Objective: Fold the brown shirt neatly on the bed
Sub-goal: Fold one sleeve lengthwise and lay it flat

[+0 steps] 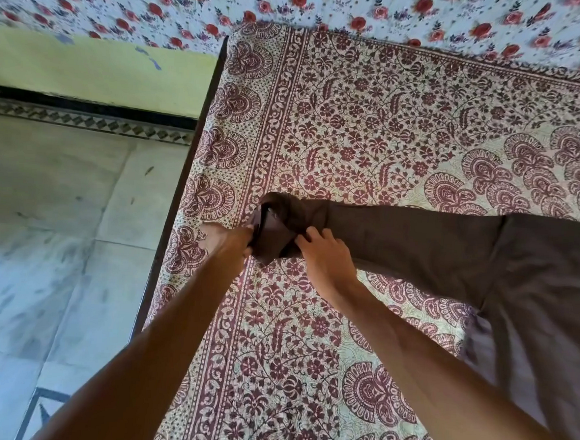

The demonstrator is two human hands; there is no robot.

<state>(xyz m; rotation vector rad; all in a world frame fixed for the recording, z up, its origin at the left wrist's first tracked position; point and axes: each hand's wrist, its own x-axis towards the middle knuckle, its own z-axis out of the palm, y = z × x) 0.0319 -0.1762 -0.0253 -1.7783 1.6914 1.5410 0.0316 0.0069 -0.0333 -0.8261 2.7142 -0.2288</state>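
A white cloth printed with red roses (365, 8) spans the top. At left, a yellow wall (96, 69) meets a black skirting strip (84, 102) above the grey marble floor (58, 220).

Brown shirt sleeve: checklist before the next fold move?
1. Left hand grips the cuff: ok.
2. Right hand has its fingers curled on the cuff's other side: ok.
3. Cuff lies flat: not ok, it is bunched and turned up.
4. Sleeve is stretched out flat on the bedsheet: ok.
5. Cuff sits inside the bed edge: ok.
6. Body of the brown shirt is spread flat: cannot tell, it runs out of view.
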